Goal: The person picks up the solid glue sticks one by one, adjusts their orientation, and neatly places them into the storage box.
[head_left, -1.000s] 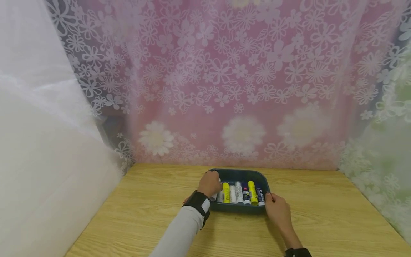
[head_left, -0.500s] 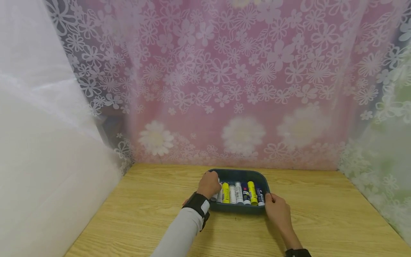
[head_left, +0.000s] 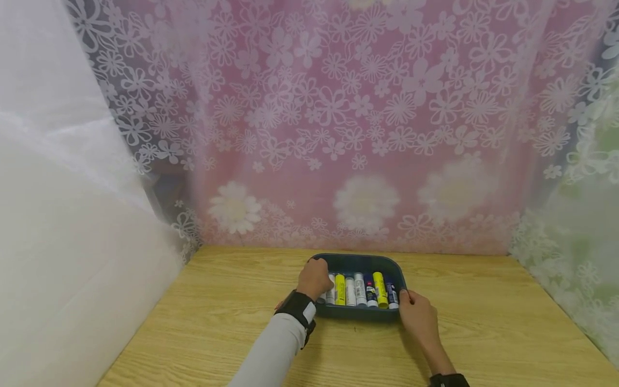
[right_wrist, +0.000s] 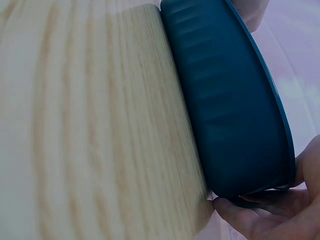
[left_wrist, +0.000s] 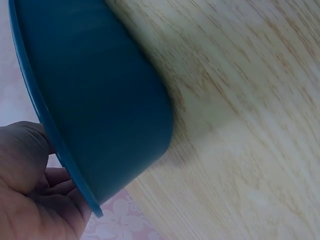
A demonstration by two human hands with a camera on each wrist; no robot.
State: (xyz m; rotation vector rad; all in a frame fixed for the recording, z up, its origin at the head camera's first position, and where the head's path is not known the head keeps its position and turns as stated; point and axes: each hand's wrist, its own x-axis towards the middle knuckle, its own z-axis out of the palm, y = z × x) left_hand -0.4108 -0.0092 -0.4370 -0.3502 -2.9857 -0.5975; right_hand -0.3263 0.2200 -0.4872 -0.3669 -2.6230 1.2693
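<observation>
A dark teal plastic tray (head_left: pixel 358 313) stands on the wooden table near its far edge. Inside lie several tubes that look like glue sticks, side by side: yellow ones (head_left: pixel 340 290), white ones (head_left: pixel 360 290) and navy ones (head_left: pixel 371 291). My left hand (head_left: pixel 314 278) holds the tray's left end and hides part of it. In the left wrist view, thumb and fingers of that hand (left_wrist: pixel 30 185) come to both sides of the tray's rim (left_wrist: pixel 42 112). At the right end, my right hand (head_left: pixel 419 317) grips the rim, its fingers under the tray (right_wrist: pixel 230 100) in the right wrist view.
The wood-grain table (head_left: pixel 232 301) reaches back to a pink flowered curtain (head_left: pixel 300 161). A white sheet (head_left: pixel 72 226) hangs along the left side, and a pale flowered curtain (head_left: pixel 575 242) borders the right.
</observation>
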